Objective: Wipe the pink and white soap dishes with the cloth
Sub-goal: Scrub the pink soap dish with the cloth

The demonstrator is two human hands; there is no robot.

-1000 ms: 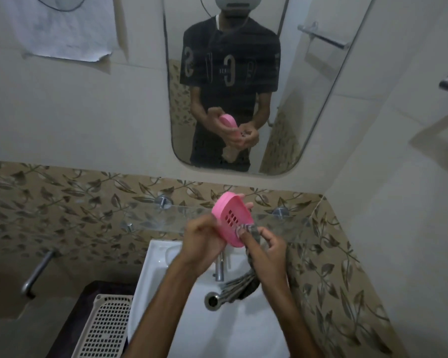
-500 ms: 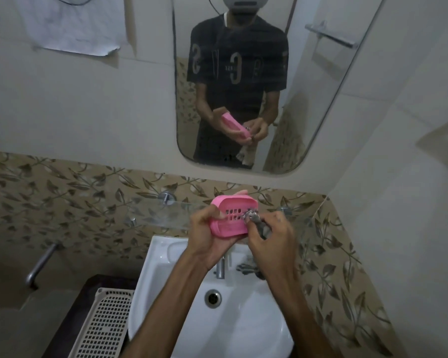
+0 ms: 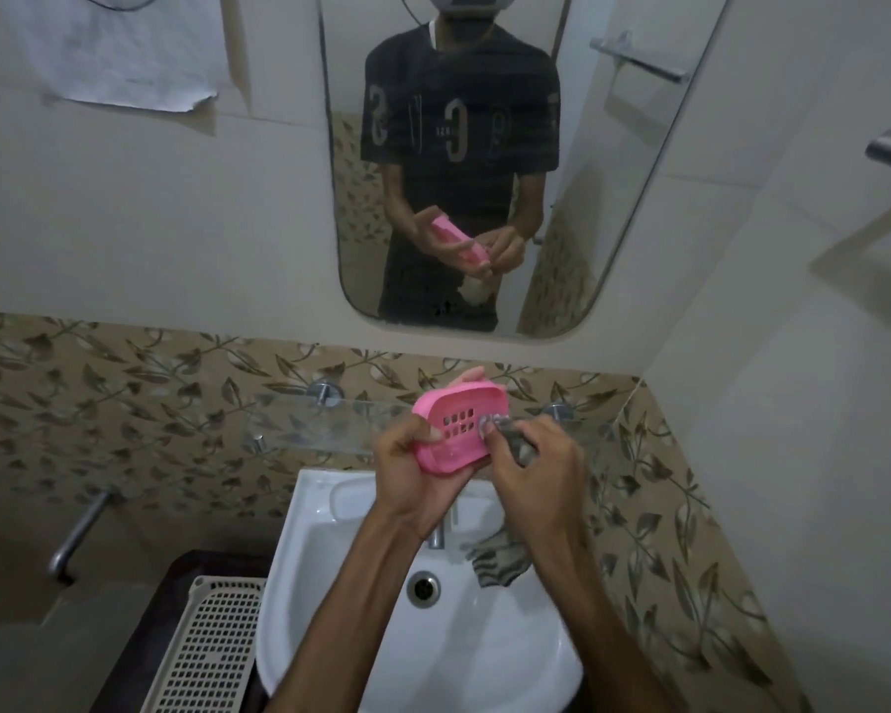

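Observation:
My left hand [image 3: 416,476] grips the pink soap dish [image 3: 459,424] above the basin, its slotted inside turned up toward me. My right hand [image 3: 533,470] pinches a grey striped cloth [image 3: 500,560] and presses a bunched part of it against the dish's right inner edge. The loose end of the cloth hangs down under my right wrist, over the sink. No white soap dish shows in this view.
A white washbasin [image 3: 330,584] with a drain and a tap lies below my hands. A glass shelf [image 3: 320,427] runs along the patterned tile band behind them. A perforated white basket [image 3: 212,645] stands at the lower left. A mirror hangs above.
The pink dish has turned from standing on edge to lying flatter with its inside facing up. My right hand with the cloth has moved up against its right side.

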